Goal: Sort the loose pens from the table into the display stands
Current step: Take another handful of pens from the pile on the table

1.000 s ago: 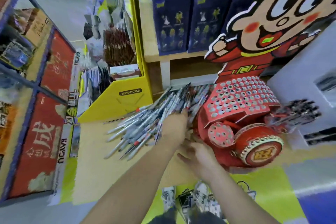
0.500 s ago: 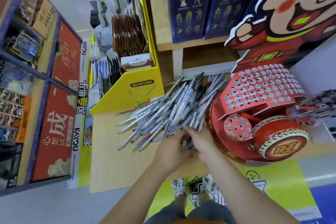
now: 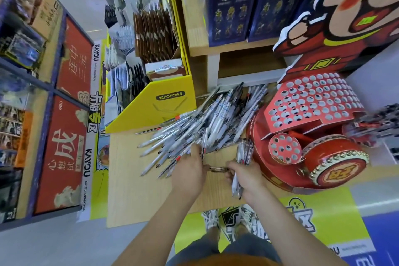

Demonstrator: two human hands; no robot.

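Head view: right fingers (image 3: pixel 232 170) around pens (image 3: pixel 245 151)

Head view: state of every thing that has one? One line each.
loose pens: lying in an unsorted heap on the table.
bundle of pens: gripped in the right hand, beside the heap.
left hand: at the heap's near edge, grip not visible.
red display stand: upright on the table, visible holes look empty.
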